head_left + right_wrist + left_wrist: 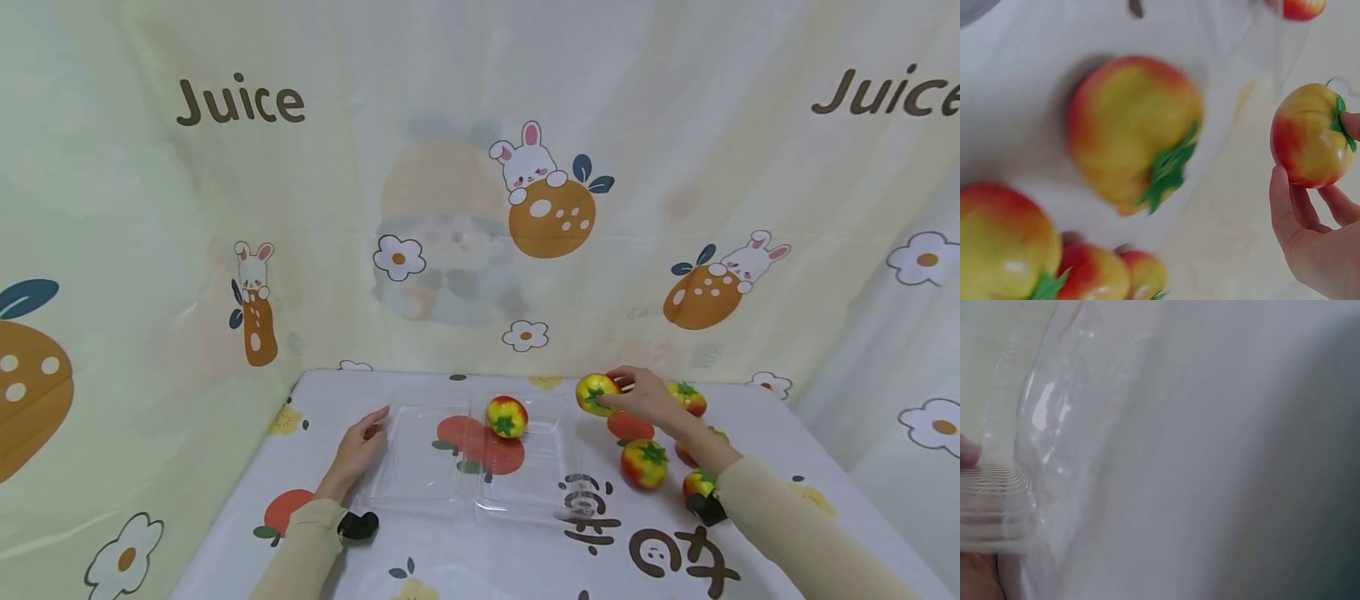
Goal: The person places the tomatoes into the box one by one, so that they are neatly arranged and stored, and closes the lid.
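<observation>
My right hand (641, 396) holds a red-and-yellow tomato (596, 394) with a green leafy top, raised over the table right of a clear plastic container (427, 502). In the right wrist view the fingertips (1279, 178) press the side of this tomato (1310, 140), and the thumb is at its green top. Another tomato (507, 417) sits inside the container, near the back. At the container's left side, my left hand (360, 448) grips its edge; the left wrist view shows finger parts on both sides of the ribbed clear wall (997, 506).
Several more tomatoes lie on the right of the table, one tomato (643, 463) nearest the container and others partly behind the right forearm. A printed white cloth (450, 567) covers the table. A patterned curtain (337, 208) hangs behind and at the sides.
</observation>
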Available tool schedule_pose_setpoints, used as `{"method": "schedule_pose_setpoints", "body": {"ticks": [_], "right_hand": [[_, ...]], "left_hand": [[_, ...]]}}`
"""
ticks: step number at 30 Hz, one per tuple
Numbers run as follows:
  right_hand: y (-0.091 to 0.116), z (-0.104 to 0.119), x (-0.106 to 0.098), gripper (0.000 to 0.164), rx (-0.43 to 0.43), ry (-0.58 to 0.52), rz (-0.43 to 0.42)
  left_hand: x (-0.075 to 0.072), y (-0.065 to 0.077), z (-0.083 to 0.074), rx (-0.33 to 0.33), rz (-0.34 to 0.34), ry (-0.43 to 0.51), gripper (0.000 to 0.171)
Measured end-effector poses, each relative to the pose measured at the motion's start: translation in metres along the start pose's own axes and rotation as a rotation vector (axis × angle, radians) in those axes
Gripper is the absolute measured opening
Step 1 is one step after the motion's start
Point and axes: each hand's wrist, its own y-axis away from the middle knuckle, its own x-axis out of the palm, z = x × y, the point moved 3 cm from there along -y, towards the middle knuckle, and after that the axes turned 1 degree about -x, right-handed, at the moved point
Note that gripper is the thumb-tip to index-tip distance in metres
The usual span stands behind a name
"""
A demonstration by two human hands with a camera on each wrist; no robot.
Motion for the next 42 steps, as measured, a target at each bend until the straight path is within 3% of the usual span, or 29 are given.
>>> {"method": "schedule_pose_setpoints", "body": {"ticks": [5, 17, 32, 42], "right_hand": [[0.000, 0.023, 0.014, 0.056, -0.082, -0.032, -0.008], [0.001, 0.052, 0.048, 0.045, -0.094, -0.099, -0.006], [0.007, 0.058, 0.101, 0.043, -0.091, -0.110, 0.031], [0.005, 0.059, 0.124, 0.043, -0.091, -0.145, 0.039]], "left_hand": [[0.000, 0.000, 0.003, -0.002, 0.004, 0.004, 0.045], [-0.001, -0.003, 0.000, -0.015, 0.011, 0.015, 0.045], [0.000, -0.002, 0.001, -0.001, 0.004, 0.013, 0.045], [-0.001, -0.001, 0.000, 0.007, 0.009, 0.025, 0.044]]}}
